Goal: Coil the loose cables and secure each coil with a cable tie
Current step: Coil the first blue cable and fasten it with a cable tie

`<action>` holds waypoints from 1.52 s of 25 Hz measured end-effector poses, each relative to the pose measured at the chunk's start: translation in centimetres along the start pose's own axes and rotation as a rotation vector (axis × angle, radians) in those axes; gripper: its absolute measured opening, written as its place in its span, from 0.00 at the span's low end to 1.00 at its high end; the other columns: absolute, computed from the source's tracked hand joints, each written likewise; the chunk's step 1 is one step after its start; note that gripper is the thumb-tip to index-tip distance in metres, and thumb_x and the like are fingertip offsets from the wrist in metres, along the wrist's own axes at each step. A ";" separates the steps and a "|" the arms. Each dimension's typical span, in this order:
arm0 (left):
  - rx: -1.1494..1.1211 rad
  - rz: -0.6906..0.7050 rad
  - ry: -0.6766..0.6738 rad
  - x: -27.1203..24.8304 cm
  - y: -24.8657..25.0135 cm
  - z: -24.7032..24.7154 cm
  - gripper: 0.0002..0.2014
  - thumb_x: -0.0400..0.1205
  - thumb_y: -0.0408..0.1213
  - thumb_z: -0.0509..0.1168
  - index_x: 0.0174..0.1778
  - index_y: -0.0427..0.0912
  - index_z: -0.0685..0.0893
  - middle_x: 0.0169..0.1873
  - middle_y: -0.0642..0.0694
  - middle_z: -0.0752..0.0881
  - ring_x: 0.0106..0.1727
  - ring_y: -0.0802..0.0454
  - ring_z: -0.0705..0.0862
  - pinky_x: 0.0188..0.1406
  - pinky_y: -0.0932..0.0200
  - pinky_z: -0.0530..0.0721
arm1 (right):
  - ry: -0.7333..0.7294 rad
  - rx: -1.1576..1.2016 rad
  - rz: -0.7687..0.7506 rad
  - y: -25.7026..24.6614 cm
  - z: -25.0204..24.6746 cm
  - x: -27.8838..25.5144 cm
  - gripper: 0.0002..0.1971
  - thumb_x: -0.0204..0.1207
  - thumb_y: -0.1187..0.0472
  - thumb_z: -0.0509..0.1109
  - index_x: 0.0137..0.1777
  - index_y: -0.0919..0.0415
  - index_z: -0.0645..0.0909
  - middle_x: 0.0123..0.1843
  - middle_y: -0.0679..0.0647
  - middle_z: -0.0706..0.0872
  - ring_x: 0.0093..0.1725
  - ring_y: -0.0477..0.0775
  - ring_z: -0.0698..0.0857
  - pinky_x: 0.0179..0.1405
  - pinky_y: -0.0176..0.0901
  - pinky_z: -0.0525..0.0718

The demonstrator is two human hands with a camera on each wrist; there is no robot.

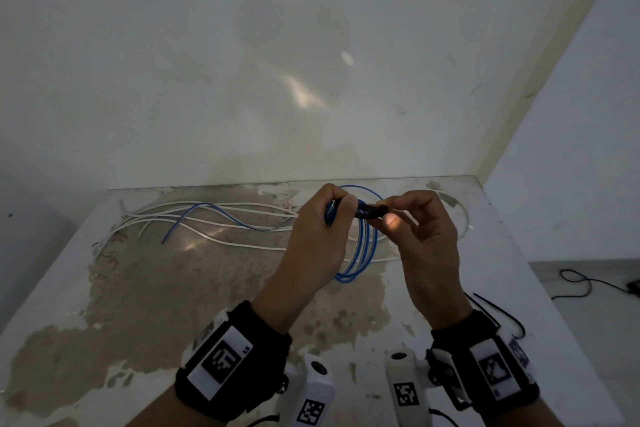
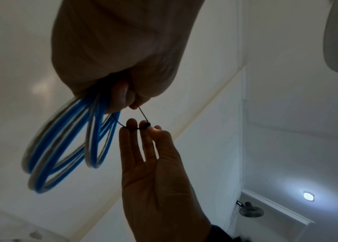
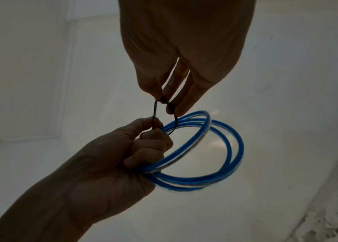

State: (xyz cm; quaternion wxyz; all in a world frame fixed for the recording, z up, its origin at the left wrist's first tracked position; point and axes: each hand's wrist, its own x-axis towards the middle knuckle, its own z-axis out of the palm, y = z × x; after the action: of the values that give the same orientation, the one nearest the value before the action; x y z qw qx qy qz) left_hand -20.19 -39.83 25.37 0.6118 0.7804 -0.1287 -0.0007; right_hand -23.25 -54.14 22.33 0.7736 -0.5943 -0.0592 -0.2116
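Blue cable coil [image 3: 201, 157] in left hand [image 3: 106, 163]; right hand [image 3: 184, 54] pinches cable tie [image 3: 155, 111].

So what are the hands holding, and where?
The left hand grips the blue cable coil at one side of its loops. The right hand pinches the black cable tie at its head end.

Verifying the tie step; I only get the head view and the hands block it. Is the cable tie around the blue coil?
Observer: Yes. Right wrist view: the black cable tie passes around strands of the blue coil, just above the left hand.
Operator: Cinched?
Observer: No. Left wrist view shows a slack, open loop, both strands meeting at the fingertips of the right hand; threading unclear.
Operator: Left hand on the tie?
Observer: Right wrist view: its thumb and forefinger pinch one tie strand; the other fingers grip the coil.
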 end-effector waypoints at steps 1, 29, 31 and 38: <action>0.005 0.004 0.005 0.0 0.0 0.1 0.12 0.88 0.41 0.58 0.38 0.50 0.78 0.21 0.54 0.68 0.18 0.59 0.64 0.21 0.64 0.64 | -0.002 -0.003 0.001 0.0 0.0 0.0 0.10 0.79 0.81 0.64 0.50 0.66 0.77 0.47 0.54 0.90 0.54 0.59 0.91 0.57 0.49 0.88; -0.021 -0.130 -0.055 1.8 -3.0 -6.9 0.13 0.89 0.44 0.56 0.42 0.45 0.78 0.27 0.54 0.71 0.22 0.59 0.68 0.28 0.60 0.65 | -0.036 -0.255 0.078 3.5 7.3 1.6 0.05 0.78 0.67 0.74 0.51 0.66 0.83 0.49 0.60 0.90 0.51 0.55 0.91 0.53 0.46 0.90; -0.038 -0.112 -0.054 1.8 -3.3 -7.5 0.11 0.89 0.43 0.57 0.46 0.43 0.79 0.24 0.56 0.71 0.21 0.60 0.69 0.28 0.62 0.66 | -0.052 -0.283 0.120 3.7 7.8 1.7 0.05 0.81 0.66 0.71 0.47 0.68 0.83 0.46 0.65 0.87 0.49 0.61 0.90 0.54 0.56 0.91; -0.124 0.017 -0.139 1.2 -2.7 -10.4 0.08 0.86 0.28 0.61 0.57 0.29 0.82 0.23 0.64 0.82 0.22 0.71 0.79 0.24 0.79 0.73 | -0.216 -0.100 0.379 2.4 9.7 2.0 0.11 0.84 0.67 0.65 0.43 0.71 0.84 0.47 0.68 0.86 0.51 0.61 0.87 0.53 0.49 0.89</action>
State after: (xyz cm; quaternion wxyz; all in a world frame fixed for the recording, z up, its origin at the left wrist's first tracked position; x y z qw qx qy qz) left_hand -16.88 -29.58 25.62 0.6487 0.7379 -0.1774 -0.0576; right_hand -18.94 -45.04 23.66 0.7583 -0.6517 -0.0185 -0.0004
